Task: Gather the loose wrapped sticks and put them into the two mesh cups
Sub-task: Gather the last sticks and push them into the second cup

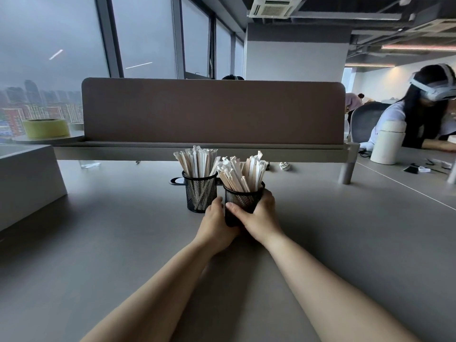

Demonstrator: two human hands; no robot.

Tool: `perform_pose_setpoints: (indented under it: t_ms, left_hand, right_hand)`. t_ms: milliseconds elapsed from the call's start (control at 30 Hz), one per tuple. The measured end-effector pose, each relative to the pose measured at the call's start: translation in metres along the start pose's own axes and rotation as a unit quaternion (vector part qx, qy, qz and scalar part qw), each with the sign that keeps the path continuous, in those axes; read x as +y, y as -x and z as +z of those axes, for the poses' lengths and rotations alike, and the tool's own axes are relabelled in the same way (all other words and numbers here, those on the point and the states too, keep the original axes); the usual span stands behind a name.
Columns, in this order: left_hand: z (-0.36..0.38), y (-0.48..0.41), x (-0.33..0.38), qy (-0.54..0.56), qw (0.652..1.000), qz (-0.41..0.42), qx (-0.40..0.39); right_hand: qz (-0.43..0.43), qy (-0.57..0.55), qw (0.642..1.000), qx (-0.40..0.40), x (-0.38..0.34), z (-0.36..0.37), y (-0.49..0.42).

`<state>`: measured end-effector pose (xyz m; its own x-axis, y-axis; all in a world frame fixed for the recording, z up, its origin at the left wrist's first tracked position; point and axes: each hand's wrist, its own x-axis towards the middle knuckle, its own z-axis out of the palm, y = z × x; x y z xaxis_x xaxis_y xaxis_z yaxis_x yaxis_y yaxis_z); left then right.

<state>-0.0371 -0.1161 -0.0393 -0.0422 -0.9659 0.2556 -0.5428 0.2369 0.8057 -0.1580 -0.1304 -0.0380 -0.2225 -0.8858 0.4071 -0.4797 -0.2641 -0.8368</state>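
Two black mesh cups stand side by side on the grey table (98, 243). The left mesh cup (198, 193) holds a bunch of paper-wrapped sticks (197, 161) standing upright. The right mesh cup (243, 198) is also full of wrapped sticks (243, 171), fanned out at the top. My left hand (214, 223) and my right hand (259, 215) wrap around the right cup from both sides, near its base. No loose sticks show on the table.
A brown divider panel (212, 111) runs across the back of the table. A white box (27, 178) sits at the left, a glass (90, 164) near the divider. A white flask (387, 141) and a person wearing a headset (424, 107) are at the right.
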Motion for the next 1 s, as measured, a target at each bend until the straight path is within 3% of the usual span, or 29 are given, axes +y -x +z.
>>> perform_pose_setpoints:
  t_ms: [67,267,533,1000]
  left_hand:
    - [-0.009,0.002,0.000,-0.018,0.999,-0.023,0.018]
    - [-0.043,-0.019,-0.022,-0.045,0.974,-0.077,0.208]
    - [-0.055,-0.060,-0.056,0.027,0.989,-0.113,0.087]
    - [-0.048,-0.054,-0.051,-0.078,0.992,-0.078,0.058]
  right_hand:
    - [0.009,0.002,1.000,0.008,0.002,0.003,-0.004]
    - [0.023,-0.010,1.000,0.016,0.006,0.011,-0.018]
    - [0.020,-0.002,1.000,0.002,0.014,0.019,-0.040]
    - [0.015,-0.004,1.000,-0.027,0.022,0.021,-0.041]
